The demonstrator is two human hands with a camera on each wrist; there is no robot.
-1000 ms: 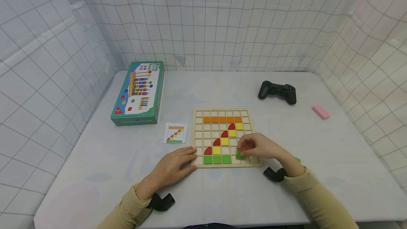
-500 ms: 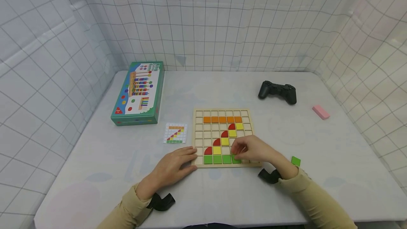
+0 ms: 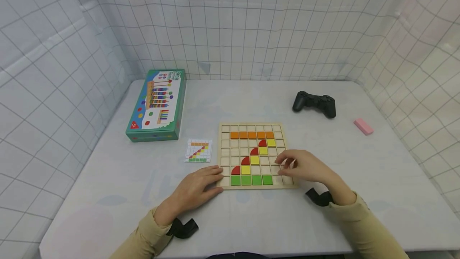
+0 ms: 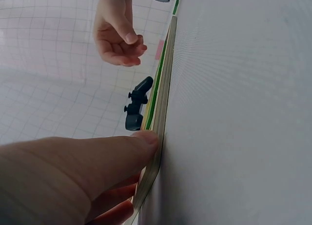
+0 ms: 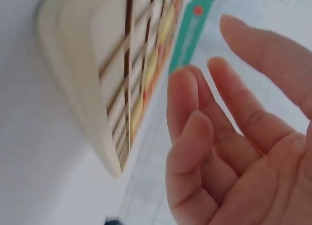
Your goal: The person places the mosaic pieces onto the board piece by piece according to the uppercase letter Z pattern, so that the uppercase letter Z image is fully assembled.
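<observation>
A wooden grid board [image 3: 224, 153] lies on the table with coloured tiles set in its cells. Near its top runs a row of orange tiles [image 3: 252, 135]; red quarter-round pieces [image 3: 245, 161] and yellow squares [image 3: 254, 160] step down diagonally to the left. Along the lower part is a row of green square tiles [image 3: 256, 180]. My left hand [image 3: 195, 187] rests at the board's lower left corner, fingertips on its left edge and thumb [image 4: 141, 143] against its side. Over the board's right edge hovers my right hand [image 3: 305, 166], fingers loosely bent, holding nothing.
Left of the board lies a small pattern card [image 3: 198, 150], with a green game box [image 3: 154, 107] behind it. A black game controller [image 3: 314, 104] and a pink block [image 3: 363, 126] are at the back right. A loose green tile [image 4: 176, 5] shows past the board.
My right hand has set a green tile into the green row, let go of it and moved right. Its forearm now covers the loose green tile in the head view. The left hand stays put.
</observation>
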